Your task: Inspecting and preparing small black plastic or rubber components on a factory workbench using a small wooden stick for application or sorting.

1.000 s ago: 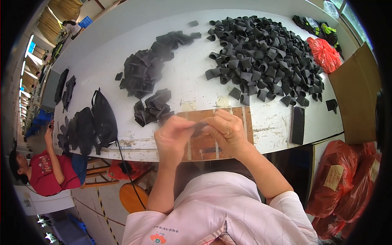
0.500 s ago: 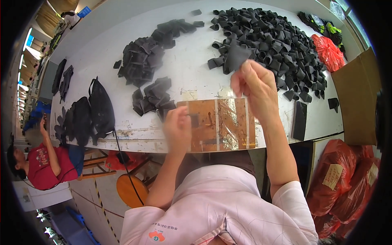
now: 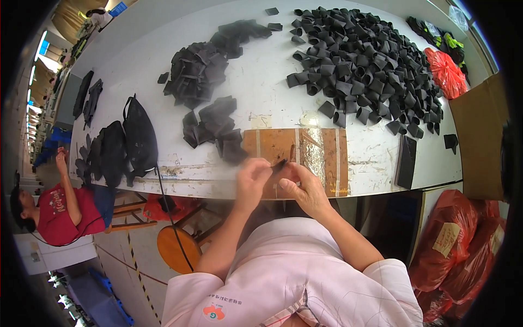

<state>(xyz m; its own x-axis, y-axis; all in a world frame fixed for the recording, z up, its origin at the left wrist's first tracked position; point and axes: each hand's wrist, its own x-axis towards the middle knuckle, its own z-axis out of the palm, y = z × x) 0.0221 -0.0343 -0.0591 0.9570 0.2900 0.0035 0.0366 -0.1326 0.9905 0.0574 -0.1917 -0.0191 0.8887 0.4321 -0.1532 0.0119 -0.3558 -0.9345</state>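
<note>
Over a brown board (image 3: pixel 272 143) at the near edge of a white counter (image 3: pixel 261 71), the left hand (image 3: pixel 253 179) pinched a small black piece (image 3: pixel 280 164). The right hand (image 3: pixel 308 192) curled half-open at its four o'clock – whether gripping too was unclear. Flat black pieces (image 3: pixel 199 76) lay toward eleven o'clock, black loops (image 3: pixel 359 65) heaped toward one.

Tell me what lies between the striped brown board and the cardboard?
In the head view, a long black block and, nearer the cardboard, a small black piece.
</note>
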